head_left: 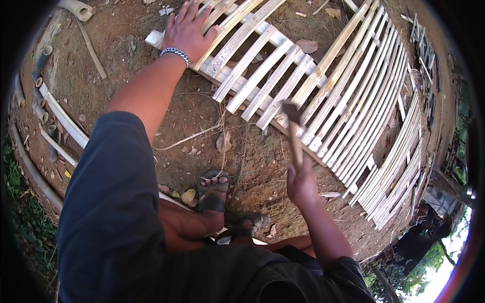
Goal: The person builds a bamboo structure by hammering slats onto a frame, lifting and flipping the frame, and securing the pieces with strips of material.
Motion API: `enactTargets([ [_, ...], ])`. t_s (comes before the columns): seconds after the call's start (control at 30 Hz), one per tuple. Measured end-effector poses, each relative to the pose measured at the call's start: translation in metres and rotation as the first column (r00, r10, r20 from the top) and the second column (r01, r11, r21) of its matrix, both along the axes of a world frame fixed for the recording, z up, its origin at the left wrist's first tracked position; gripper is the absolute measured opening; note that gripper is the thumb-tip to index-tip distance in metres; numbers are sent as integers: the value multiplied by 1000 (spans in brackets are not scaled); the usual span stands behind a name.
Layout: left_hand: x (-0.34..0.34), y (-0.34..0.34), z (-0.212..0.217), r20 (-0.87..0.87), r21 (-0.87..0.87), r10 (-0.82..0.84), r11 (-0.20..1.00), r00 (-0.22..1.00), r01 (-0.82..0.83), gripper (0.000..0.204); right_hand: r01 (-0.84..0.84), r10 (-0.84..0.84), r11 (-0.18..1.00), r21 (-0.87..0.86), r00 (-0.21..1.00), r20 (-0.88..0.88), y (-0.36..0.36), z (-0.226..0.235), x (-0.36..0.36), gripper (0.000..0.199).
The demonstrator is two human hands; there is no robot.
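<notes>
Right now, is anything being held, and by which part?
The right hand grips a hammer by its handle; the left hand rests on the slatted frame.

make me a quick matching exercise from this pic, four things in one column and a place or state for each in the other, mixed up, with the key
Column one
1. bracelet
2. hammer
3. left hand
4. slats

Column two
A. palm down, holding no tool
B. pale, set side by side with gaps
C. worn around the wrist
D. gripped in the right hand

Right pairs: 1-C, 2-D, 3-A, 4-B
</notes>
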State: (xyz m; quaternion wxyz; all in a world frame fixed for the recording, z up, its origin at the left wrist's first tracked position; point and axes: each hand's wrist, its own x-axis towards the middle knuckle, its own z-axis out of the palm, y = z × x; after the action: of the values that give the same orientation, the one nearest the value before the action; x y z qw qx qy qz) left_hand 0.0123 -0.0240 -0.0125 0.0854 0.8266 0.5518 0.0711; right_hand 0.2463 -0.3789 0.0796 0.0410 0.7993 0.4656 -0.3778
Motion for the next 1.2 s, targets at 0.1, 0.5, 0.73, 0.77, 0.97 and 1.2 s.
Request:
enactTargets([
  [0.1,-1,-1,-1,1,3,-6,1000,1000,6,68,-33,32,993,-110,999,-10,3,3,7,46],
  [0.5,-9,0,-3,-10,40,-15,999,1000,16,68,186,-121,890,416,977,-178,51,37,-8,39],
  [0.73,-1,0,-2,24,37,-14,999,1000,13,67,-15,22,981,-195,999,35,52,-8,-11,30],
  [0.77,-3,1,-1,15,49,-12,999,1000,11,67,-45,49,992,-119,998,29,54,-4,-11,31],
  [0.97,-2,0,-1,28,49,-14,999,999,13,66,133,-142,977,-166,989,-43,57,1,-16,42],
  [1.2,-7,0,-1,13,43,-14,999,1000,14,66,142,-139,990,-3,968,-207,71,28,-17,43],
])
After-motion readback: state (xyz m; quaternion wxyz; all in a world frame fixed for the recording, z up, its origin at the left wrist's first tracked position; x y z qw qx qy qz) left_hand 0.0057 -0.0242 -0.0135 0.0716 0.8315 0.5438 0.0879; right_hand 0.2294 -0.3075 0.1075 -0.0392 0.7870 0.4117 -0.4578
